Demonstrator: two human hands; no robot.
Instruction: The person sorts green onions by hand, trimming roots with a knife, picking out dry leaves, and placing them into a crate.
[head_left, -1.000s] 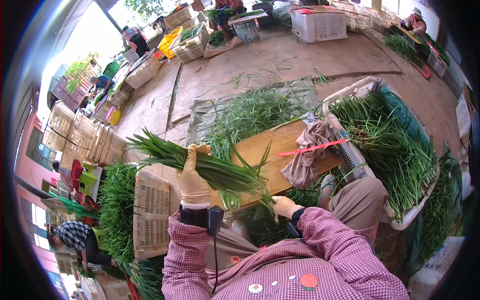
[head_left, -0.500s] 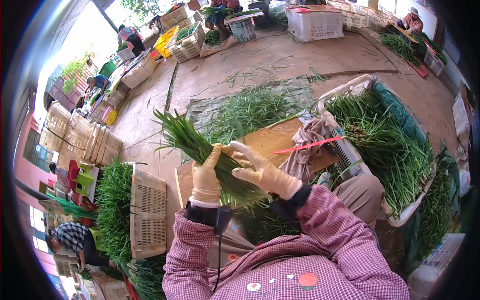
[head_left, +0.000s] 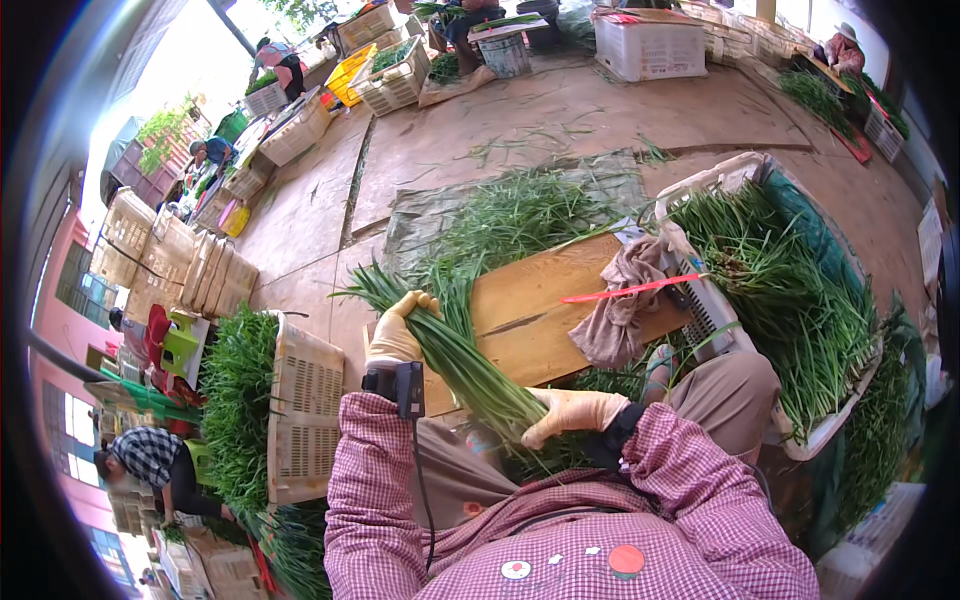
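A bunch of garlic chives (head_left: 465,372) slants across my lap, leafy tips at the upper left and paler stem ends at the lower right. My gloved left hand (head_left: 398,325) is closed round its upper part. At the stem ends, my gloved right hand (head_left: 577,414) grips the bunch, its thumb on the near side and its other fingers partly hidden. Beneath and beyond the bunch lies a wooden board (head_left: 545,300), bearing a crumpled cloth (head_left: 620,305) and a thin red strip (head_left: 635,288).
To my right stands a white crate (head_left: 735,335) full of chives; another crate (head_left: 305,415) of greens is at my left. Loose chives (head_left: 520,215) cover a mat (head_left: 410,225) ahead. Stacked crates (head_left: 165,265) stand far left. Several people work at a distance, one in checks (head_left: 150,455).
My right hand has moved down and right to the stem ends, and the bunch now lies lower and more stretched out. My left hand has shifted slightly left. The whole view has shifted slightly.
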